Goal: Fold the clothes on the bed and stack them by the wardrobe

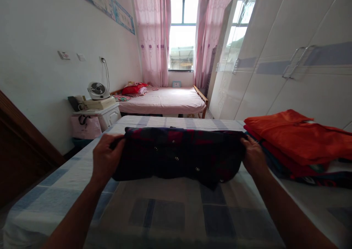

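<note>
Since folding looks well along, the dark button-front garment (181, 148) forms a long, soft band at twelve o'clock over the checked bedsheet (165, 219); squaring its uneven lower edge perhaps remains. Left hand (107, 155) at the band's nine o'clock, right hand (254, 155) at its three, both closed, pinch cloth. Round, shiny studs (176, 158) dot it. Toward two o'clock sits an orange-topped clothes stack (294, 139).

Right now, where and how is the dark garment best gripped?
The dark garment is probably best gripped at its two upper corners, from its left and right ends: it is wide and soft, with an uneven lower edge, and the left hand and right hand pinch it there.
</note>
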`<state>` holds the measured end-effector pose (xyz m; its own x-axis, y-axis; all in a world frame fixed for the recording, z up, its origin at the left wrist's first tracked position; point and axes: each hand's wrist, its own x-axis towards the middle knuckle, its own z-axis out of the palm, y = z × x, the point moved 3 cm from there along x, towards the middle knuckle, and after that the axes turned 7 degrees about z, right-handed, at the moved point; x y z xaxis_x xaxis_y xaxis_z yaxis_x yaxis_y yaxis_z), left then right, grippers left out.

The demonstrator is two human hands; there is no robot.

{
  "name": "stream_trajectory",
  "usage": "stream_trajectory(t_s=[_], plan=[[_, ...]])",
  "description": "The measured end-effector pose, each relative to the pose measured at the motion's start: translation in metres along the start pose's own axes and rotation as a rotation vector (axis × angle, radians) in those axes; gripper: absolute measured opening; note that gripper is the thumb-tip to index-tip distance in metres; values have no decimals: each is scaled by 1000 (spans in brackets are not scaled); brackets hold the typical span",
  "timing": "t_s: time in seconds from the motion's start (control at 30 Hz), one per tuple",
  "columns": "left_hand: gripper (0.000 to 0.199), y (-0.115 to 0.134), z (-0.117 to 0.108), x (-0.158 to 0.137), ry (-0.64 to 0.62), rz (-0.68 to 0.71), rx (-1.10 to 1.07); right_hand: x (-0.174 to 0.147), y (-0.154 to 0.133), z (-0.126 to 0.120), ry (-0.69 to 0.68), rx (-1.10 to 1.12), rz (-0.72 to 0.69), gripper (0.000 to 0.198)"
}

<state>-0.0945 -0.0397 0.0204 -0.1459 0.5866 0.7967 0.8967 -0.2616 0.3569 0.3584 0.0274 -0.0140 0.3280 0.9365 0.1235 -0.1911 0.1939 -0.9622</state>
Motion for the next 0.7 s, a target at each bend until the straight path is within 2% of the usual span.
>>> stream_trajectory(t_s=[0.07, 0.1, 0.2, 0.27, 0.33, 0.4, 0.47, 0.5, 0.57, 0.7], plan=[[28, -6, -23, -3, 162, 11, 21, -7, -21, -8, 77, 115, -73, 16], [27, -11, -30, -7, 192, -2, 32, -10, -27, -13, 107, 155, -86, 13], [24, -19, -35, -18, 166, -15, 25, -19, -33, -23, 167, 219, 4, 16], [23, -17, -32, -19, 134, 21, 19, -18, -33, -23, 171, 230, 97, 19], [22, -9, -31, -13, 160, 60, 29, -10, -38, -18, 170, 267, 135, 19], [23, 0, -30, -1, 246, 81, 47, 4, -49, -8, 143, 289, 79, 18], [25, 3, -29, 10, 352, 83, 90, 19, -60, 6, 44, 234, -29, 15], [25, 1, -26, 13, 366, 72, 129, 25, -61, 13, -15, 168, -71, 15], [27, -11, -16, 15, 259, 3, 215, 34, -53, 20, -71, -32, -93, 26], [41, -61, 5, -6, -196, -204, 225, 29, -9, 9, -40, -552, -50, 44]])
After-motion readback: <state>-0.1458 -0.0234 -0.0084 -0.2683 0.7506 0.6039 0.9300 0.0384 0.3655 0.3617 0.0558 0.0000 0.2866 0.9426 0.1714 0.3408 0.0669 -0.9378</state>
